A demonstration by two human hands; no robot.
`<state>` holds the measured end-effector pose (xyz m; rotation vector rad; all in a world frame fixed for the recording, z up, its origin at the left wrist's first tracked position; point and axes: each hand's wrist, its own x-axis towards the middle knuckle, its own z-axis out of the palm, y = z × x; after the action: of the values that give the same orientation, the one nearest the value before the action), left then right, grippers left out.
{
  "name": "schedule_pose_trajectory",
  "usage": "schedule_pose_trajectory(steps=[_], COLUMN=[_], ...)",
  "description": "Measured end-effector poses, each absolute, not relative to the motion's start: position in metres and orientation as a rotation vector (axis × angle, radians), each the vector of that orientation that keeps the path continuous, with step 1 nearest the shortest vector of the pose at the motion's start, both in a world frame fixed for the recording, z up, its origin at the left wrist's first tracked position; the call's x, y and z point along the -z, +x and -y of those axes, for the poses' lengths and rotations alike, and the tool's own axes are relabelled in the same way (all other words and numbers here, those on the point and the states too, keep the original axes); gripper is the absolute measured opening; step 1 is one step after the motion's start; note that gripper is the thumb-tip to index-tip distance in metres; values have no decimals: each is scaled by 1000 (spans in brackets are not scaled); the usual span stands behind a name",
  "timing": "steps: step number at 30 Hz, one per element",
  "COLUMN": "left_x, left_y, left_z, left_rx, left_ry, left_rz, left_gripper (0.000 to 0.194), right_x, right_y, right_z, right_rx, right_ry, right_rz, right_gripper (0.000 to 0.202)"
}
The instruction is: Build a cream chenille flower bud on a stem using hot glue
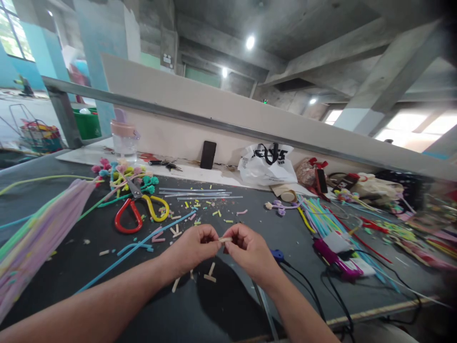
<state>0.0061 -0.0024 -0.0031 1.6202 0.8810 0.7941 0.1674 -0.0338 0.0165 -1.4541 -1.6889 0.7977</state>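
My left hand [196, 245] and my right hand [246, 245] meet over the dark table, each closed in a pinch. Between their fingertips is a short cream-coloured piece of pipe cleaner [224, 240], gripped at both ends. Below them on the table lie more short cream pieces [210, 277]. Beside my left forearm runs a long blue pipe cleaner [143, 242], with pink and cream offcuts [157, 234] close by. Scissors [129, 216] with one red and one yellow handle rest farther left. A blue tool with a cord [277, 256] lies just right of my right hand.
Bundled pipe cleaners [60, 214] cover the left side; more [321, 219] lie at right near a purple glue gun [337, 259] with cords. Clear sticks [200, 193], a phone [208, 155], a water bottle [124, 140] and a white bag [266, 166] stand or lie toward the back.
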Motion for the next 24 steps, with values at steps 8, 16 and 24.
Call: schedule_pose_trajectory(steps=[8, 16, 24], left_x=[2, -8, -4], left_y=[7, 6, 0], left_z=[5, 13, 11], left_rx=[-927, -809, -565], left_ry=[1773, 1514, 1101], left_rz=[-936, -805, -495], left_gripper=[15, 23, 30], right_x=[-25, -37, -43], right_y=[166, 172, 181], right_z=[35, 39, 43], right_rx=[-1122, -1178, -1196], right_ry=[-1243, -1251, -1180], right_rz=[1485, 1472, 1659], right_gripper=[26, 19, 15])
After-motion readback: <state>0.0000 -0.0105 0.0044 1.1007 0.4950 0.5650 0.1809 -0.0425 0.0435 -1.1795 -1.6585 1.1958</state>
